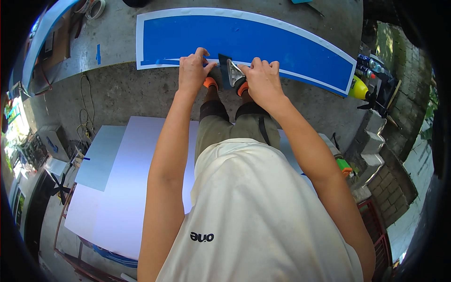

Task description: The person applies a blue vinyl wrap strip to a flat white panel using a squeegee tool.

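Observation:
A long curved panel (202, 35), blue with a white border, lies across the worktop in front of me. In my right hand (264, 79) is a squeegee with a metal handle (234, 74) and a dark flat blade (224, 70), tilted at the panel's near edge. My left hand (191, 70) is just left of the blade at that same edge. Its fingers are curled with the thumb close to them; whatever they pinch, if anything, is too small to make out. A narrow blue strip (159, 62) runs along the white border left of this hand.
The grey worktop (112, 44) carries a small piece of blue tape (98, 54) and a roll (96, 9). A yellow bottle (358, 88) and spray cans (369, 66) stand at the right. Behind me are white sheets (136, 155); a cord (84, 110) lies on the floor.

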Demonstrator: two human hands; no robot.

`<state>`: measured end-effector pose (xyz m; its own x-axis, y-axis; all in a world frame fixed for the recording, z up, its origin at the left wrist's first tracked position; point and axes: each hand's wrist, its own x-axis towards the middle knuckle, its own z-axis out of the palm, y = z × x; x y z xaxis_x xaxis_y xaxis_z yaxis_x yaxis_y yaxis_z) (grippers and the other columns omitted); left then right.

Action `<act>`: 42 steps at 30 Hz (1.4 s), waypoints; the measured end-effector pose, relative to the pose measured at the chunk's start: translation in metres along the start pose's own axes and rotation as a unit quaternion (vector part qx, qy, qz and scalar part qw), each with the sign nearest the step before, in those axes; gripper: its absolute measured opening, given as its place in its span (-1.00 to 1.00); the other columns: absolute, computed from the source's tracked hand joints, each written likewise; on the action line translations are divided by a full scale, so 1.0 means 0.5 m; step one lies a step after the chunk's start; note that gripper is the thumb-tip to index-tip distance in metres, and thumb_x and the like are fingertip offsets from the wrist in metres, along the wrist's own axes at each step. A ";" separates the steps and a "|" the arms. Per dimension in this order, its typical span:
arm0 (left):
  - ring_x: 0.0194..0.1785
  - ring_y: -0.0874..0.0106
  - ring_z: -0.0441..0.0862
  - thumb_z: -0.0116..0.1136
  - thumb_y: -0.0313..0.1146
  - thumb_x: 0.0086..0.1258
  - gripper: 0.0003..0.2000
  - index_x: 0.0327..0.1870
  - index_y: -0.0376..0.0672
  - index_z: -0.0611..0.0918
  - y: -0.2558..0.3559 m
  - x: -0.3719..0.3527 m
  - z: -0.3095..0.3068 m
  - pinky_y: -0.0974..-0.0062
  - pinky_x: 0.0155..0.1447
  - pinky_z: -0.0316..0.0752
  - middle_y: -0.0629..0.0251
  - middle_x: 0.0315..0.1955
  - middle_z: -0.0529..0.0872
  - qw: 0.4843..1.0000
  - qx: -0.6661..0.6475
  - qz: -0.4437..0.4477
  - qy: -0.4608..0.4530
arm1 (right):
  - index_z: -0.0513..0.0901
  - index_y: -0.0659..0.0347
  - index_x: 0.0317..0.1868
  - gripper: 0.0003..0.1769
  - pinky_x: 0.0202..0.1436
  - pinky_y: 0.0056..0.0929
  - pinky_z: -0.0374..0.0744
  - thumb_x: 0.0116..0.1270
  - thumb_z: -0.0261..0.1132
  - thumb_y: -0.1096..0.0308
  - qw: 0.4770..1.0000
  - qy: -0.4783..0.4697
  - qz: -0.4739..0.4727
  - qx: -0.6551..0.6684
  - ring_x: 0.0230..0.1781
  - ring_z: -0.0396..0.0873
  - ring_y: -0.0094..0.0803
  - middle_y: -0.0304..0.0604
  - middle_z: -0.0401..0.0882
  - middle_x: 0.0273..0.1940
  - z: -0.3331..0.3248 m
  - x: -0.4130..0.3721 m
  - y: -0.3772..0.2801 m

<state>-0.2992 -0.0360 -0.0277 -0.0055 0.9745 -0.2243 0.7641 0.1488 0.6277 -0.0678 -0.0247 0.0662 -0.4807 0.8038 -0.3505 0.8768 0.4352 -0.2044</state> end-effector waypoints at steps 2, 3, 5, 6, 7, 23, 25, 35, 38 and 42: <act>-0.21 0.31 0.77 0.61 -0.15 0.28 -0.59 0.02 -0.04 0.66 -0.007 0.001 -0.009 0.24 0.10 0.42 0.38 -0.39 0.84 1.000 0.010 0.016 0.008 | 0.80 -0.04 0.20 -0.56 0.11 -0.08 0.36 0.34 0.34 0.48 1.000 0.000 0.002 0.013 -0.06 0.63 -0.17 -0.10 0.60 -0.13 -0.009 0.000 0.001; -0.22 0.31 0.77 0.60 -0.12 0.29 -0.58 0.04 -0.02 0.65 -0.009 -0.004 -0.022 0.23 0.12 0.40 0.38 -0.39 0.84 0.999 0.038 0.019 0.003 | 0.80 -0.04 0.20 -0.56 0.11 -0.08 0.36 0.34 0.34 0.48 1.000 0.000 0.001 0.012 -0.06 0.63 -0.17 -0.10 0.60 -0.13 -0.019 -0.005 0.006; -0.22 0.31 0.76 0.59 -0.09 0.30 -0.57 0.07 0.00 0.65 -0.018 -0.006 -0.051 0.22 0.14 0.38 0.39 -0.39 0.84 0.998 0.065 0.019 -0.001 | 0.80 -0.04 0.25 -0.52 0.12 -0.11 0.34 0.34 0.36 0.51 0.997 0.031 0.019 0.061 -0.06 0.62 -0.19 -0.12 0.61 -0.11 -0.045 -0.028 0.031; -0.18 0.31 0.78 0.57 -0.07 0.32 -0.57 0.08 0.00 0.65 -0.029 -0.006 -0.065 0.22 0.18 0.35 0.35 -0.33 0.86 0.997 0.075 0.015 -0.022 | 0.80 -0.04 0.25 -0.52 0.12 -0.11 0.34 0.34 0.36 0.51 0.998 0.029 0.018 0.060 -0.06 0.62 -0.19 -0.12 0.61 -0.11 -0.052 -0.039 0.044; -0.14 0.32 0.81 0.56 -0.04 0.34 -0.57 0.09 0.00 0.65 -0.039 -0.006 -0.079 0.21 0.22 0.32 0.31 -0.27 0.89 0.995 0.086 0.011 -0.043 | 0.79 -0.05 0.26 -0.51 0.13 -0.12 0.33 0.34 0.38 0.52 0.997 0.033 0.031 0.054 -0.06 0.61 -0.20 -0.13 0.61 -0.10 -0.058 -0.048 0.058; -0.17 0.31 0.77 0.49 -0.11 0.40 -0.65 0.09 0.02 0.67 -0.174 0.000 -0.214 0.16 0.23 0.30 0.40 -0.31 0.88 0.997 0.072 0.003 -0.026 | 0.74 -0.13 0.36 -0.40 0.12 -0.15 0.32 0.32 0.45 0.53 0.997 -0.008 0.068 0.042 -0.01 0.59 -0.22 -0.15 0.58 -0.09 -0.058 -0.062 0.042; -0.16 0.31 0.76 0.49 -0.12 0.39 -0.66 0.07 0.02 0.67 -0.186 -0.001 -0.218 0.17 0.22 0.31 0.39 -0.31 0.88 0.997 0.073 0.012 -0.015 | 0.73 -0.10 0.38 -0.38 0.10 -0.15 0.33 0.31 0.45 0.54 0.997 -0.011 0.069 0.041 0.01 0.60 -0.20 -0.14 0.59 -0.07 -0.061 -0.060 0.038; -0.22 0.33 0.76 0.57 -0.14 0.34 -0.62 0.04 -0.03 0.66 -0.197 0.004 -0.217 0.24 0.21 0.34 0.38 -0.34 0.86 0.998 0.056 -0.013 0.000 | 0.73 -0.12 0.39 -0.38 0.11 -0.14 0.33 0.33 0.45 0.52 0.995 -0.035 0.086 0.024 0.02 0.60 -0.21 -0.15 0.59 -0.07 -0.061 -0.050 0.027; -0.22 0.33 0.77 0.59 -0.13 0.30 -0.59 0.05 -0.03 0.66 -0.198 0.008 -0.216 0.26 0.19 0.35 0.38 -0.35 0.86 0.998 0.051 -0.019 -0.004 | 0.73 -0.12 0.39 -0.38 0.12 -0.14 0.33 0.33 0.45 0.52 0.995 -0.036 0.092 0.025 0.03 0.60 -0.20 -0.15 0.59 -0.07 -0.056 -0.051 0.029; -0.22 0.31 0.78 0.61 -0.14 0.29 -0.59 0.05 -0.04 0.68 -0.201 0.009 -0.214 0.27 0.15 0.38 0.36 -0.34 0.87 0.998 0.059 -0.019 0.003 | 0.73 -0.12 0.39 -0.39 0.13 -0.15 0.33 0.34 0.43 0.52 0.994 -0.037 0.100 0.021 0.03 0.60 -0.20 -0.14 0.59 -0.07 -0.058 -0.048 0.024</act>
<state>-0.4450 -0.0283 -0.0118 -0.0387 0.9697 -0.2413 0.8337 0.1645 0.5272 -0.0453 -0.0270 0.0986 -0.2986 0.8393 -0.4542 0.9541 0.2519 -0.1618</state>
